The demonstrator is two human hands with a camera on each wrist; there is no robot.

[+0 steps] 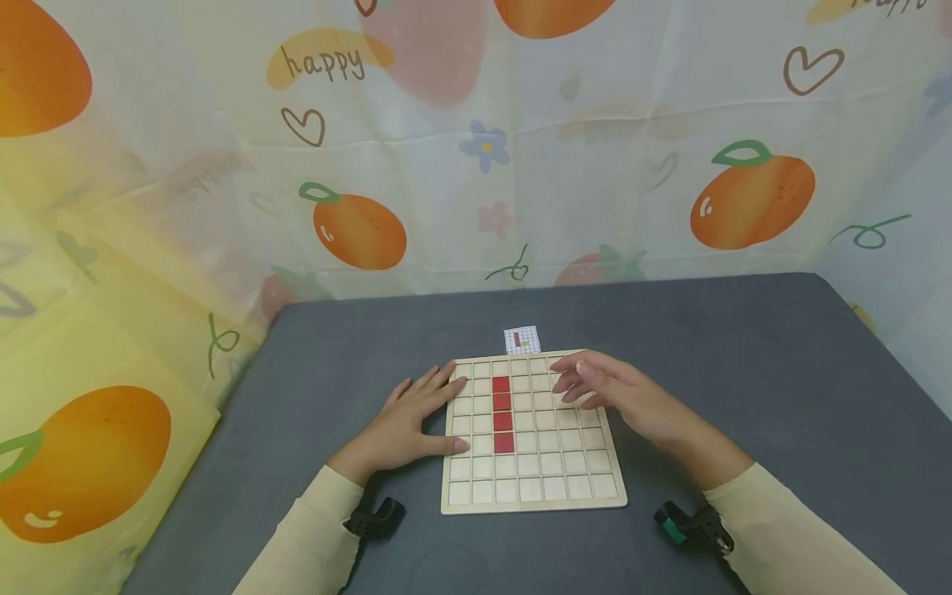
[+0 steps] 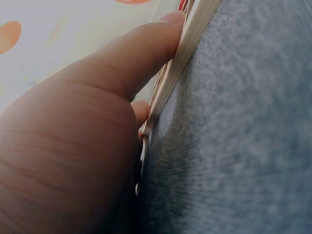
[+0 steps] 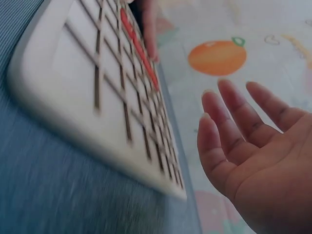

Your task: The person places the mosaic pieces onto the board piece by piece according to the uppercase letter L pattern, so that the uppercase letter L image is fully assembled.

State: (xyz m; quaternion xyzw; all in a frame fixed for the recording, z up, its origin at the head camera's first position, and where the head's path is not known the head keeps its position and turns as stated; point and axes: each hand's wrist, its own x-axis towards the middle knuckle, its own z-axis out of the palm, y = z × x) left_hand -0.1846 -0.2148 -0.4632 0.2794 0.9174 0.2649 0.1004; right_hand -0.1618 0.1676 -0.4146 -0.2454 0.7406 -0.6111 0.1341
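Note:
A pale wooden grid board [image 1: 534, 506] lies flat on the table, its squares filled with light tiles. Several red tiles [image 1: 502, 421] form one vertical line left of its middle. My left hand [image 1: 407, 421] rests on the board's left edge, thumb and fingertips touching the rim and outer squares. In the left wrist view the thumb [image 2: 141, 53] presses against the wooden side. Above the upper right of the board hovers my right hand [image 1: 613, 388], fingers loosely bent. The right wrist view shows those fingers [image 3: 234, 102] apart from the board, with nothing between them.
A small card [image 1: 522, 340] printed with a coloured grid pattern lies just behind the board's far edge. The grey table [image 1: 357, 347] meets a fruit-print cloth [image 1: 416, 165] at the back. Black wrist straps [image 1: 375, 519] sit at both cuffs.

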